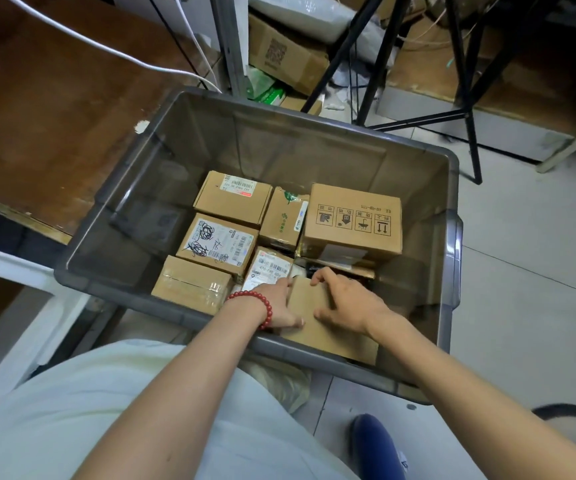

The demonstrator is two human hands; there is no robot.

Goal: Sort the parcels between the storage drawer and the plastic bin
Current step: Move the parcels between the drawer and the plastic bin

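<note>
A grey translucent plastic bin (452,271) stands on the floor and holds several cardboard parcels. Both my hands are inside it at the near wall, on a plain brown parcel (328,327). My left hand (279,303), with a red bead bracelet at the wrist, grips the parcel's left edge. My right hand (348,299) holds its top and right side, fingers curled over the far edge. Beyond it lie a parcel with a scribbled label (217,244), a taped parcel (193,284) and a larger box with handling symbols (354,220). No storage drawer shows clearly.
A brown wooden surface (54,116) and a white frame (19,306) lie to the left. Black tripod legs (470,126) stand behind the bin on the tiled floor. Cardboard boxes (286,53) pile at the back. My blue shoe (376,448) is below.
</note>
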